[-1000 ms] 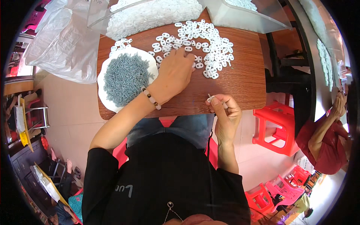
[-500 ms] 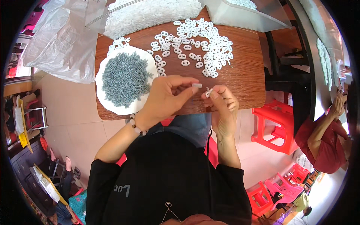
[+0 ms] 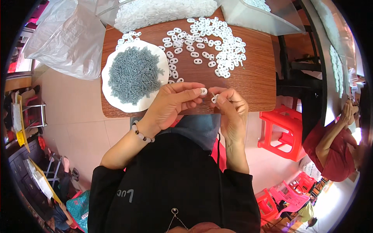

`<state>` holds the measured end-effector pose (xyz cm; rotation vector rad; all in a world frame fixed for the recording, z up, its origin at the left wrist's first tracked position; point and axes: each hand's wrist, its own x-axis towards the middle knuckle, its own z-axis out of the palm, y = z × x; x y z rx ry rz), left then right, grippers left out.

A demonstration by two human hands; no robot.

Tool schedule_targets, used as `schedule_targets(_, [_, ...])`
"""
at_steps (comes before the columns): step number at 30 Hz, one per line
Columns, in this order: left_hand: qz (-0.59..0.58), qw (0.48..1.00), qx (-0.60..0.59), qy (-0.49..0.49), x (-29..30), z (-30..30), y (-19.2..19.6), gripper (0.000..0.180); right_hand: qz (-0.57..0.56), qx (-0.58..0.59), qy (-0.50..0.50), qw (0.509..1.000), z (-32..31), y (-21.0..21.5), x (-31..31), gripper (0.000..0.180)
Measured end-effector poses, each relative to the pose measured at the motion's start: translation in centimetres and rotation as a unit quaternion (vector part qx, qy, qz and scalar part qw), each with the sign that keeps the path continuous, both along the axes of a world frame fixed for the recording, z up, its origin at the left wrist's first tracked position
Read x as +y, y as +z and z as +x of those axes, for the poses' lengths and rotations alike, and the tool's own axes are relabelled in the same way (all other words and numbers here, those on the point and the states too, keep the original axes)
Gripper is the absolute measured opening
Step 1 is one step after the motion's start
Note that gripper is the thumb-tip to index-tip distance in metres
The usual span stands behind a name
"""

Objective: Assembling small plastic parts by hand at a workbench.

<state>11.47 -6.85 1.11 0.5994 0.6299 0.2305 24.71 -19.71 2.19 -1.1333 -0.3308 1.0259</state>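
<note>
So the wooden table (image 3: 248, 73) is a brown slab with grain running sideways, sitting on a pale tiled floor (image 3: 70, 116). Big clear plastic bags (image 3: 66, 35) slump off the table's far left corner, and another clear bag full of white pieces (image 3: 163, 9) lies along the far edge. One red plastic stool (image 3: 281, 132) stands to the right, with a couple more pinkish ones lower right. Another person in a red top (image 3: 330, 151) is off at the right rim.

One white plate (image 3: 116, 97) sits on the table's left half, heaped with small grey-blue screws (image 3: 134, 73), way too many to count. A loose scatter of white oval plastic pieces (image 3: 217, 42) spreads across the middle and far side, dozens easily.

Both hands meet over the near edge of the table. The left hand (image 3: 171, 105) pinches one white oval piece (image 3: 203, 91) between thumb and fingertip. The right hand (image 3: 231, 108) is closed around a second white piece (image 3: 214, 99) with a thin pin-like bit poking up from it, just beside the first. One bead bracelet (image 3: 139, 132) is on the left wrist.
</note>
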Motion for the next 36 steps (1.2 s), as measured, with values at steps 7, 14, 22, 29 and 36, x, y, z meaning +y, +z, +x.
schedule_targets(7, [-0.084, 0.996, -0.014, -0.017, 0.0, -0.2, 0.5, 0.023, 0.018, -0.07, 0.011, 0.997, -0.5, 0.5, 0.1, 0.005])
schedule_targets(14, [-0.086, 0.996, 0.001, -0.019, -0.3, -0.2, 0.2, 0.02, 0.002, -0.071, -0.002, 0.997, -1.4, 1.3, 0.6, 0.006])
schedule_targets(22, [-0.079, 0.997, -0.007, -0.017, -0.2, -0.3, 0.1, 0.02, -0.005, -0.059, -0.013, 0.998, -1.7, 1.4, 0.7, 0.009])
schedule_targets(29, [-0.096, 0.995, 0.005, -0.004, -0.3, -0.3, 0.2, 0.022, 0.001, -0.06, -0.014, 0.998, -1.6, 0.9, 0.8, 0.01])
schedule_targets(36, [-0.066, 0.998, 0.021, -0.003, -0.4, -0.4, -0.1, 0.02, -0.009, -0.064, -0.02, 0.998, -1.8, 0.8, 1.0, 0.012])
